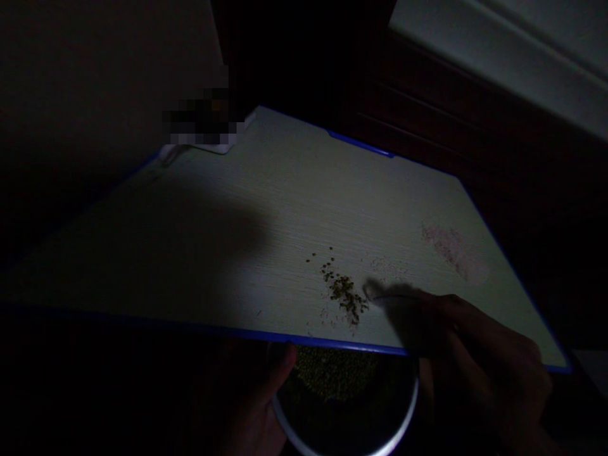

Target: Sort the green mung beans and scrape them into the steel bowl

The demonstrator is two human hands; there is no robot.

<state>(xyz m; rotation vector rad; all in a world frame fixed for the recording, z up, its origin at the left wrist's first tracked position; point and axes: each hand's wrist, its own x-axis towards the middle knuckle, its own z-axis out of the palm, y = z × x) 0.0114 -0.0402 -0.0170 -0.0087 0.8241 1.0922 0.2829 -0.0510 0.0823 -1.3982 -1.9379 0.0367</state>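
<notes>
In the head view, my left hand (263,405) grips the left rim of a metal bowl (403,430) below the near edge of a board. Small green beans, which look like mung beans (332,370), lie inside the bowl. My right hand (494,354) is closed on a thin spoon (392,296), its tip low over the board. Just left of that tip is a little heap of beans (346,292), with a few stray ones farther up and pale bits around them. Dim light hides much of both hands.
The pale folding table (304,190) has a blue edge. A pinkish heap of fine bits (453,250) lies on its right side. At the far left corner stands a white-edged object (213,147), partly pixelated. A pale ledge (513,57) runs along the upper right.
</notes>
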